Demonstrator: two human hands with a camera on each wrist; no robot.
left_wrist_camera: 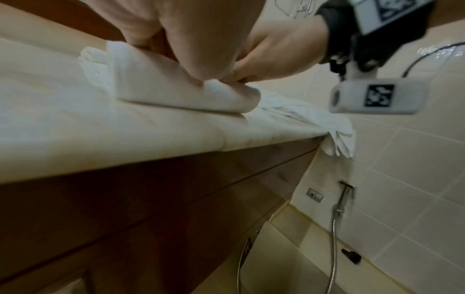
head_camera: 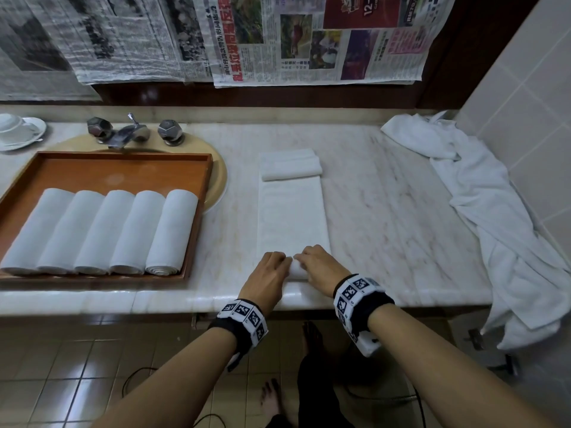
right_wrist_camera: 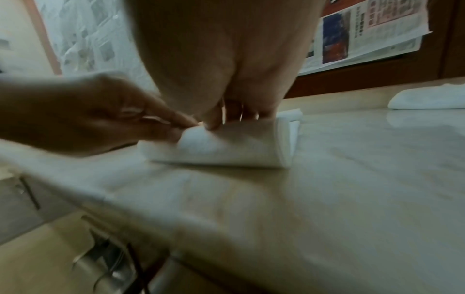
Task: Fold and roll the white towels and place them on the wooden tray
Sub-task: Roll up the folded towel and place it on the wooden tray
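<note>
Both hands pinch the near, rolled end of the long folded towel (head_camera: pixel 293 217) on the marble counter (head_camera: pixel 401 211): the left hand (head_camera: pixel 268 274) and right hand (head_camera: pixel 321 268) have fingers curled over the small roll. Beyond the towel lies a folded towel (head_camera: pixel 290 165). Left of it, the wooden tray (head_camera: pixel 123 162) holds five rolled towels (head_camera: pixel 102 230). Right of it, loose white cloth (head_camera: pixel 494 217) hangs beside the tiled wall (head_camera: pixel 525 103).
</note>
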